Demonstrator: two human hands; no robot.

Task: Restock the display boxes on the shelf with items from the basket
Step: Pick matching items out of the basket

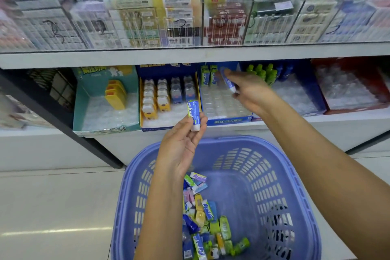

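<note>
A purple plastic basket (pixel 285 175) stands on the floor below me, with several small blue, green, yellow and pink items (pixel 202 217) piled in its left side. My left hand (pixel 181 143) pinches a blue-and-white item (pixel 194 115) upright above the basket's far rim. My right hand (pixel 249 91) reaches over the blue display box (pixel 229 121) on the lower shelf and pinches a second blue item (pixel 227 80). That box has a clear tray with two green-and-blue items (pixel 207 75) standing at its back.
On the same shelf stand a teal box with yellow items (pixel 105 99), a blue box of yellow and blue items (pixel 166 95), a box with green bottles (pixel 295 91) and a red box (pixel 354 86). A glass case of packets (pixel 190 6) sits above.
</note>
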